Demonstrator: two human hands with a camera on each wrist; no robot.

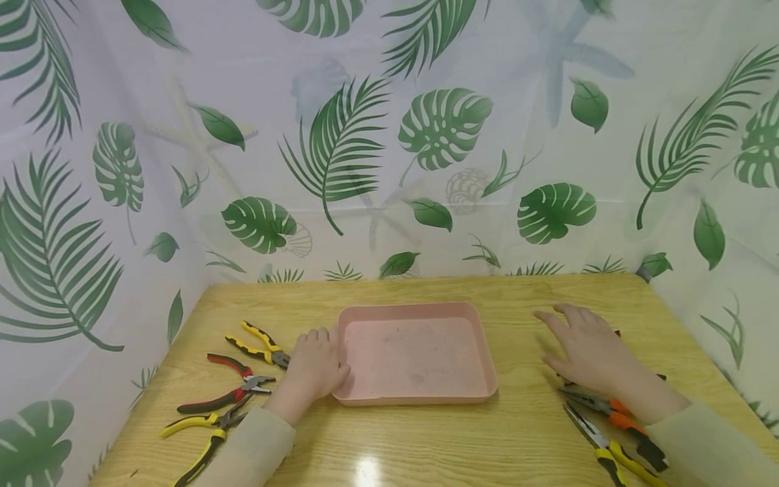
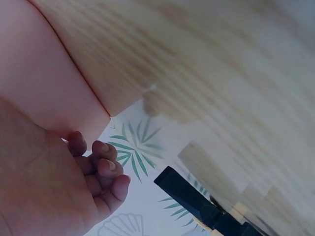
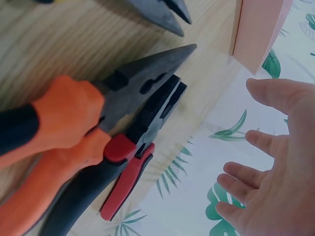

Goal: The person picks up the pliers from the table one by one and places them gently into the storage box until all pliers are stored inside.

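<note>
A shallow pink tray [image 1: 416, 402] lies on the wooden table. My left hand [image 1: 314, 362] holds its left side, the thumb at the rim; in the left wrist view the fingers curl beside the pink wall. My right hand [image 1: 590, 348] is held above the right side of the table, fingers spread and apart from the tools. Below it lie long-nose pliers with orange and black handles [image 3: 69, 118], and red and black pliers [image 3: 125, 182] beside them. Nearer the front edge are long-nose pliers with yellow and black handles [image 1: 599, 439].
Left of the tray lie several pliers: a yellow and black pair [image 1: 262, 345] at the back, a red and black pair [image 1: 234, 385], and another yellow and black pair [image 1: 209, 426] in front. A leaf-patterned cloth [image 1: 365, 169] hangs behind and along the table's sides.
</note>
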